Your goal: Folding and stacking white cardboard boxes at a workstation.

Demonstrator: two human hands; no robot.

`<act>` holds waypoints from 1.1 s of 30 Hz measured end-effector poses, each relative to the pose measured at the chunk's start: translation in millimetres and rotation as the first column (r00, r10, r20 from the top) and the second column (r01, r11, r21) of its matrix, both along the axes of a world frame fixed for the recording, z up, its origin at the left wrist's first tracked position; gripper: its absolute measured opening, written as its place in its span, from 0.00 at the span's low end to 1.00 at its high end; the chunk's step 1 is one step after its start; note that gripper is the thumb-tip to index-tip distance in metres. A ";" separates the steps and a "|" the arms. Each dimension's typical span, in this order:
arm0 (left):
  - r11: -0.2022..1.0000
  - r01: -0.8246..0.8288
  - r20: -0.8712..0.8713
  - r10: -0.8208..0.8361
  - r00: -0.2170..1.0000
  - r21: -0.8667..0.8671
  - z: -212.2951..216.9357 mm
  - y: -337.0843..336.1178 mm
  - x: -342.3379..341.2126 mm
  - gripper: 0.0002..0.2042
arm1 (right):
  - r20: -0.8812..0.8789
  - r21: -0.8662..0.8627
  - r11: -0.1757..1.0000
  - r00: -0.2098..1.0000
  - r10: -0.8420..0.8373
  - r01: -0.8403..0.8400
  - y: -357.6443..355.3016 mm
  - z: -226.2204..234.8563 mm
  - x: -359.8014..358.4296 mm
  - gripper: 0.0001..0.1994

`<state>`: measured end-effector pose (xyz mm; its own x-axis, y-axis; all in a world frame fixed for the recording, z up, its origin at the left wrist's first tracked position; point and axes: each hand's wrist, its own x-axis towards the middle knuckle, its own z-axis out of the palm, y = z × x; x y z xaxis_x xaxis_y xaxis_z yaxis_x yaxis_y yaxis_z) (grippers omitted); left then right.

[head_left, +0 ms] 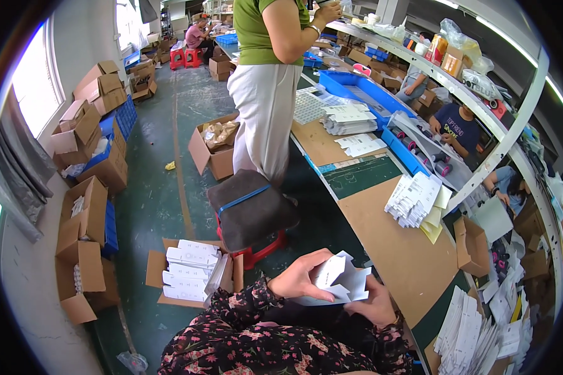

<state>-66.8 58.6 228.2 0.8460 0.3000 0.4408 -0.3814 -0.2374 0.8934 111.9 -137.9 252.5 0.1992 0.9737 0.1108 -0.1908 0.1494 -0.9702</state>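
A small white carton (339, 279), opened into a box shape with its end flaps standing out, is held above my lap. My left hand (301, 275) wraps its left side, thumb on the front panel. On the other side my right hand (375, 302) grips the lower right edge, fingers partly hidden behind the carton. Beside me, on the brown board (394, 250) covering the bench, lies a stack of flat white cartons (414, 199) with yellow sheets (436, 219) under it.
Left of me on the floor stands a cardboard box (159, 269) full of folded white cartons. A red stool (256, 253) carries a dark cushion (250, 209). Beyond it a person in green (259, 37) stands at the bench. More flat cartons (460, 331) lie at lower right, below a shelf frame (513, 134).
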 end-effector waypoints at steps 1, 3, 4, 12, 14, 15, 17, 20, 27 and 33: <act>1.000 -0.014 -0.001 0.014 1.000 0.018 -1.0 5.3 0.7 0.40 | 0.146 -0.062 0.998 0.989 -0.016 0.025 4.8 -4.6 -2.7 0.34; 1.000 -0.009 0.011 0.009 1.000 -0.025 -9.7 14.2 3.5 0.39 | 0.286 -0.117 0.991 0.958 -0.024 0.059 14.8 -6.2 -4.4 0.34; 0.998 -0.001 0.024 0.002 1.000 -0.066 -13.4 18.0 4.9 0.39 | 0.324 -0.090 0.994 0.946 -0.034 0.067 19.9 -6.1 -3.4 0.35; 0.927 -0.376 0.183 0.373 0.910 -0.021 9.9 33.3 17.5 0.31 | 0.533 0.136 0.936 0.773 -0.345 0.325 68.9 10.6 -14.8 0.31; 0.887 -0.461 0.202 0.453 0.868 -0.011 11.7 33.7 16.7 0.30 | 0.460 0.222 0.892 0.765 -0.451 0.393 79.7 9.8 -24.2 0.27; 0.879 -0.476 0.157 0.473 0.867 -0.016 10.6 32.6 10.6 0.30 | 0.456 0.227 0.889 0.763 -0.457 0.397 80.1 4.6 -28.8 0.27; 0.854 -0.519 0.070 0.520 0.852 -0.032 10.7 31.1 0.9 0.30 | 0.463 0.262 0.845 0.707 -0.535 0.467 80.8 -5.8 -38.5 0.23; 0.863 -0.505 0.102 0.503 0.858 -0.012 7.4 15.7 1.2 0.33 | 0.470 0.299 0.818 0.670 -0.575 0.492 72.6 -15.1 -49.2 0.20; 0.882 -0.420 0.074 0.444 0.893 -0.213 20.9 4.2 18.3 0.38 | 0.389 0.251 0.902 0.816 -0.427 0.353 73.9 5.1 -38.5 0.19; 0.904 -0.322 -0.033 0.326 0.945 -0.281 24.3 -8.3 32.2 0.31 | 0.197 0.146 0.907 0.887 -0.417 0.394 52.2 3.0 -25.1 0.28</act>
